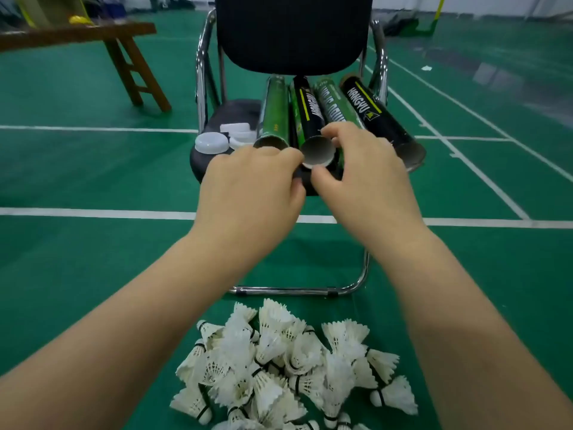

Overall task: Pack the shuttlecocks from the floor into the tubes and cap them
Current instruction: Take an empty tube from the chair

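My right hand (366, 181) has its fingers (332, 131) and thumb pinching the open cardboard mouth of the black tube (307, 110), which leans with other tubes on the chair (235, 110) seat so the mouths face me. My left hand (251, 187) curls at the rim's other side, though I cannot tell whether it grips. The feathery white shuttlecocks (288, 364) lie heaped on the green floor (93, 169) below, smooth plastic caps (210, 143) waiting beside the tubes.

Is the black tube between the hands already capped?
No, the black tube shows an open mouth, and the white caps lie loose on the chair seat.
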### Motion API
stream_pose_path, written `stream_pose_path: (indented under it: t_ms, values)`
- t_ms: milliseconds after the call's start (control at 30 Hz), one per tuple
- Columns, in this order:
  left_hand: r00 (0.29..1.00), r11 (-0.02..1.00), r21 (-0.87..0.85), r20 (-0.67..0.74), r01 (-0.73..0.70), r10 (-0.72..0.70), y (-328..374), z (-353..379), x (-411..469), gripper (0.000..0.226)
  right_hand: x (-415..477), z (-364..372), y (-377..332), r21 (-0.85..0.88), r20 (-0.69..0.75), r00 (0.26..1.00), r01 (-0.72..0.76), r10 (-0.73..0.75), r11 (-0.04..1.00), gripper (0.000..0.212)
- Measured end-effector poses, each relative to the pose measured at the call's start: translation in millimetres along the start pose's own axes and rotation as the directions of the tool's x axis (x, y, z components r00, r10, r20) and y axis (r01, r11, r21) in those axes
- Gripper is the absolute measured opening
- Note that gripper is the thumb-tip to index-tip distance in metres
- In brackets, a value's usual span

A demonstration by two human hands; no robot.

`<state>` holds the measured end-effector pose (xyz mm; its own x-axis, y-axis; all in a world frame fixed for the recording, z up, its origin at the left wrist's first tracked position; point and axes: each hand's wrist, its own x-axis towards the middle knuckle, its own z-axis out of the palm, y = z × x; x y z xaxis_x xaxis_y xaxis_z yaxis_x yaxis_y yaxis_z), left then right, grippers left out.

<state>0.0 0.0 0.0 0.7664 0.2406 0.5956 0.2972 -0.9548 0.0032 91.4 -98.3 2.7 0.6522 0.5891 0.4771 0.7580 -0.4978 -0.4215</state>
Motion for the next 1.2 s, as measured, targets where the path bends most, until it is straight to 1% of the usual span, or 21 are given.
stream_pose_path:
  t_ms: [33,133,200,267,333,400,467,600,700,833,900,967,1100,1200]
  values:
    - [1.0,1.0,-0.01,-0.008,0.015,-0.015,-2.3,-6.1,0.6,0.03,-1.0,-0.9,-1.3,-0.002,-0.011,1.0,0.003,-0.003,1.0,0.041]
    - [0.997,0.997,0.036,-0.027,0.067,-0.066,-13.1,-20.9,3.1,0.036,1.3,6.3,-6.2,-0.046,-0.061,0.998,0.025,-0.027,0.999,0.041]
    - [0.99,0.989,0.028,0.015,0.143,-0.143,-22.7,-24.1,6.3,0.039,12.9,22.4,-7.3,-0.141,-0.069,0.998,-0.015,0.006,0.99,0.041]
    - [0.976,0.978,0.053,0.077,0.201,-0.205,-32.7,-24.6,5.7,0.052,26.7,41.5,-6.7,-0.226,-0.068,0.997,-0.059,0.045,0.972,0.044]
    - [0.961,0.966,0.064,0.107,0.25,-0.256,-43.3,-24.6,5.0,0.067,41.3,66.8,-7.2,-0.287,-0.048,0.998,-0.06,0.048,0.956,0.054]
    - [0.952,0.956,0.053,0.095,0.288,-0.292,-54.1,-23.9,6.0,0.075,55.6,90.9,-9.4,-0.333,-0.033,0.999,-0.028,0.018,0.942,0.065]
    - [0.949,0.951,0.036,0.069,0.307,-0.309,-64.6,-22.0,8.2,0.077,69.5,110.7,-12.5,-0.379,0.002,1.0,0.02,-0.02,0.925,0.07]
    - [0.946,0.949,0.028,0.075,0.315,-0.316,-83.3,-12.2,8.5,0.076,95.9,140.4,-11.7,-0.454,0.104,0.994,0.086,-0.043,0.887,0.068]
    - [0.934,0.937,0.043,0.081,0.346,-0.349,-91.9,-6.9,4.9,0.075,103.7,154.2,-10.0,-0.422,0.129,0.992,0.059,-0.004,0.905,0.062]
    - [0.923,0.928,0.061,0.1,0.368,-0.372,-95.5,-1.8,-2.4,0.077,103.7,160.7,-9.6,-0.389,0.092,0.996,0.021,0.016,0.921,0.046]
    - [0.921,0.927,0.051,0.108,0.371,-0.374,-94.0,-1.7,-5.0,0.081,103.6,158.4,-9.7,-0.401,0.074,0.997,0.025,0.005,0.916,0.041]
    - [0.921,0.927,0.033,0.112,0.373,-0.374,-90.7,-5.7,-6.7,0.087,101.6,151.3,-9.9,-0.415,0.051,0.998,0.044,-0.024,0.909,0.039]
    - [0.921,0.93,0.044,0.129,0.365,-0.367,-81.9,-22.7,-10.2,0.101,91.2,114.6,-20.6,-0.308,-0.056,0.998,0.016,-0.035,0.951,0.03]
    - [0.928,0.937,0.043,0.128,0.348,-0.35,-72.6,-38.5,-12.1,0.107,71.9,74.0,-33.9,-0.232,-0.156,0.987,-0.005,-0.032,0.973,0.027]
